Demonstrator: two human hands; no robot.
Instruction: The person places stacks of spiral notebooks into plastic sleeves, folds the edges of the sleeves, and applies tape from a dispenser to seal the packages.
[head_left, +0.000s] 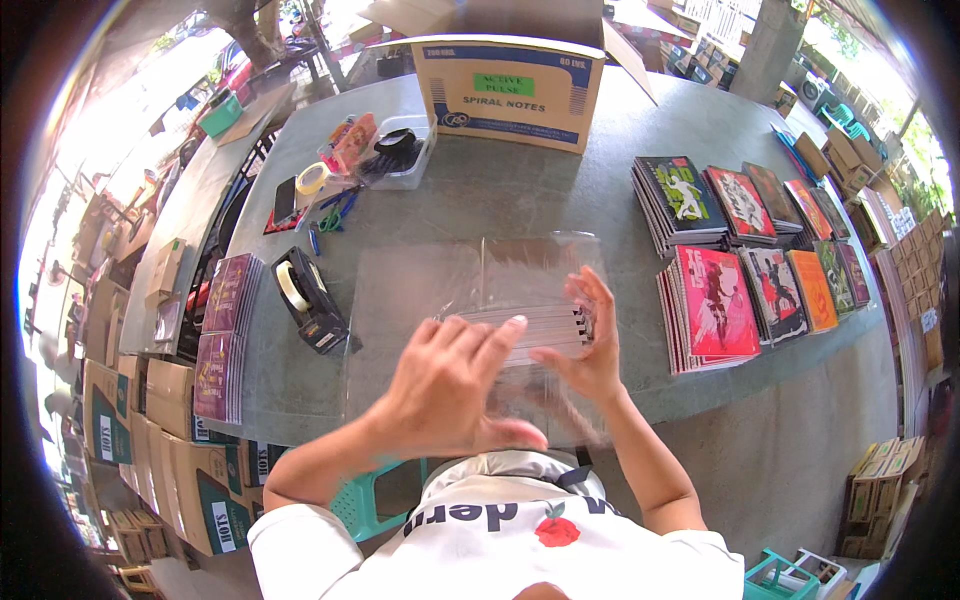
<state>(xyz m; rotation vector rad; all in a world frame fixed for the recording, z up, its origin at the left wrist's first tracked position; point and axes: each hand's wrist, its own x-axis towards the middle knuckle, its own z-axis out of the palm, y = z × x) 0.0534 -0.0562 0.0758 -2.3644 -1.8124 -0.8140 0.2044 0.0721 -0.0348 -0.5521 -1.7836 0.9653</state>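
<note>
A stack of spiral notebooks (548,335), page edges and black coil ends showing, sits at the near middle of the table over a clear plastic sheet (395,285). My left hand (440,385) is over its left part, fingers stretched and thumb apart. At the right end, my right hand (590,345) stands around the coils with thumb and fingers spread; whether it presses on the stack I cannot tell. Motion slightly blurs both hands. Part of the stack and sheet is hidden under them.
Notebook piles (712,300) stand to the right, purple notebooks (222,340) at the left edge. A tape dispenser (308,300), scissors (335,212), a phone (285,200) and a plastic tub (412,168) lie left. A cardboard box (508,100) stands at the back.
</note>
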